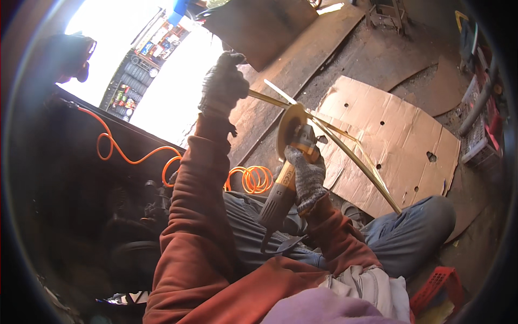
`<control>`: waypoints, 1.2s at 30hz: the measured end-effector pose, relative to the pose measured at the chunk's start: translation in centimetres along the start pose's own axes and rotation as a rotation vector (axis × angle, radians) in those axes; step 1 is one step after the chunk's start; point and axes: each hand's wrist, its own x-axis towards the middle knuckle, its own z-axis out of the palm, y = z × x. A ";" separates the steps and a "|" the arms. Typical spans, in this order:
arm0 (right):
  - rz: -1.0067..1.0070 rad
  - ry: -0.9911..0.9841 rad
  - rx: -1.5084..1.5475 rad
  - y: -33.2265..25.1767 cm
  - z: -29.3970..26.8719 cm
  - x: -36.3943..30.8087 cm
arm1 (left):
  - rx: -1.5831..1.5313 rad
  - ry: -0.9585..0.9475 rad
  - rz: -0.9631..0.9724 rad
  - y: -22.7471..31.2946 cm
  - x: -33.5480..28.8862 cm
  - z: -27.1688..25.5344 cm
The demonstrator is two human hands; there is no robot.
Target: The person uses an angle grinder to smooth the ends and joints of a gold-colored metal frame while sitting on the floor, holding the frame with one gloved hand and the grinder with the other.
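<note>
My left hand, in a pale work glove, is raised at arm's length and closed around the far end of a long, thin gold-coloured rod. From there the rod slants down to the right, ending by my bent knee. A yellow and grey angle grinder is in my right hand, whose grey knit glove wraps the tool near its head. The grinder's round tan disc stands on edge against or just in front of the rod; whether they touch, I cannot tell.
Under the rod lies a flattened cardboard sheet with several holes. Orange coiled hose runs along the left. At the right are a crate and a red plastic basket. A brown panel stands far ahead.
</note>
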 end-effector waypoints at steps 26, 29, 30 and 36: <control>-0.201 -0.219 -0.079 0.3 1.9 -2.7 | 0.003 -0.181 0.125 0.4 -2.1 -2.4; 0.056 -0.173 -0.090 -0.9 0.2 -1.6 | -0.343 -0.358 0.097 -1.3 0.1 -3.6; 0.054 -0.172 -0.092 -1.0 0.2 -1.8 | -0.430 -0.385 0.097 -1.6 0.5 -3.7; -0.255 -0.143 -0.022 -0.2 1.6 -1.7 | -0.187 -0.298 0.008 -0.9 2.5 -3.6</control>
